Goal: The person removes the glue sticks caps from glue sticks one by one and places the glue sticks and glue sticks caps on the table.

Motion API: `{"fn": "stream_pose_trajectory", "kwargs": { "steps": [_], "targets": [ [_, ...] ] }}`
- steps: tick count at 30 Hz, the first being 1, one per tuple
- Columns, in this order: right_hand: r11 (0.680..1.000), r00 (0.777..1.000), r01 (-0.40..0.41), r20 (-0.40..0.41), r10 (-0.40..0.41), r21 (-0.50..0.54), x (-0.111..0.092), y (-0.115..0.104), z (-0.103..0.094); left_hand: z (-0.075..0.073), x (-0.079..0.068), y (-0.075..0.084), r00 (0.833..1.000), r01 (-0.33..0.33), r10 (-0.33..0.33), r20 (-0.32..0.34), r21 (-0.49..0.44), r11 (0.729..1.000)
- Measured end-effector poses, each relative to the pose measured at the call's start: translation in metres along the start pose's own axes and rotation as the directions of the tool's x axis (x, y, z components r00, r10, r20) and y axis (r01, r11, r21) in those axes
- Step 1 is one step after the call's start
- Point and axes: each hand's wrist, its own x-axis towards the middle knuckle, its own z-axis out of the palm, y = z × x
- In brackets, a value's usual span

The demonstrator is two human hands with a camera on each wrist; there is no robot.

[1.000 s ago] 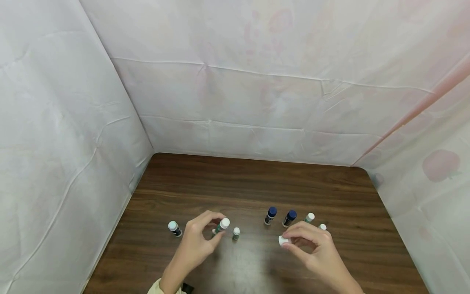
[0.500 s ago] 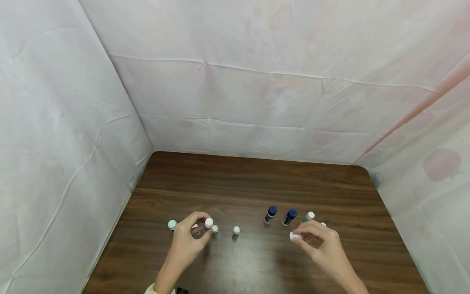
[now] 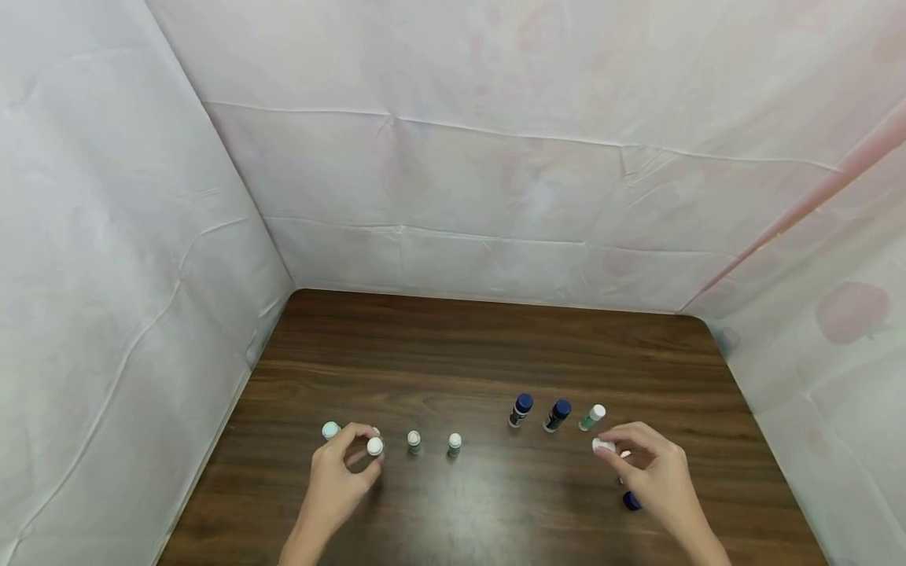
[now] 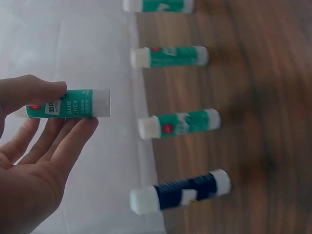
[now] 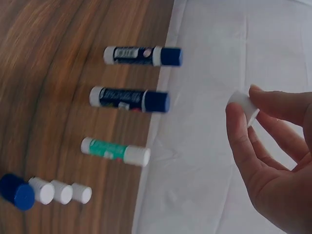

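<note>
My left hand (image 3: 334,481) pinches a green glue stick (image 4: 75,104) between thumb and fingers, upright above the table in the head view. Its white top (image 3: 375,446) faces up. Near it stand uncapped glue sticks: a navy one with a pale top (image 3: 330,430), and green ones, including one (image 3: 414,442) and another (image 3: 454,445). A further green stick is mostly hidden behind the left hand. My right hand (image 3: 657,473) pinches a small white cap (image 5: 243,106), held above the table. Close by is a capped green glue stick (image 5: 115,151).
Two navy glue sticks with blue caps, one (image 3: 521,410) beside the other (image 3: 557,416), stand right of centre. Several loose caps form a row: white caps (image 5: 62,192) and a blue cap (image 5: 17,191). Pale cloth walls (image 3: 425,196) surround the brown table (image 3: 453,338).
My left hand has moved left with the glue stick, uncovering a green stick that it hid. My right hand has moved right with the white cap, and the blue cap has come into view.
</note>
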Motion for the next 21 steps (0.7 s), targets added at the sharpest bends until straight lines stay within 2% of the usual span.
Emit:
{"fn": "stream_pose_trajectory", "kwargs": {
  "steps": [7, 13, 17, 21],
  "targets": [
    [0.99, 0.995, -0.082, -0.072, 0.074, -0.114, -0.001, 0.033, -0.013, -0.009, -0.008, -0.017, 0.996, 0.09, -0.089, -0.022, 0.054, 0.994],
    [0.962, 0.972, -0.214, -0.135, 0.193, -0.167, -0.002, 0.061, -0.023, -0.015, -0.014, -0.035, 0.978, 0.194, -0.188, -0.091, 0.065, 0.979],
    [0.924, 0.939, -0.338, -0.126, 0.32, -0.178, -0.005, 0.076, -0.028, -0.016, -0.017, -0.049, 0.95, 0.3, -0.292, -0.111, 0.057, 0.952],
    [0.871, 0.891, -0.455, -0.088, 0.446, -0.186, -0.007, 0.088, -0.031, -0.016, -0.02, -0.061, 0.914, 0.401, -0.396, -0.087, 0.037, 0.916]
  ]
}}
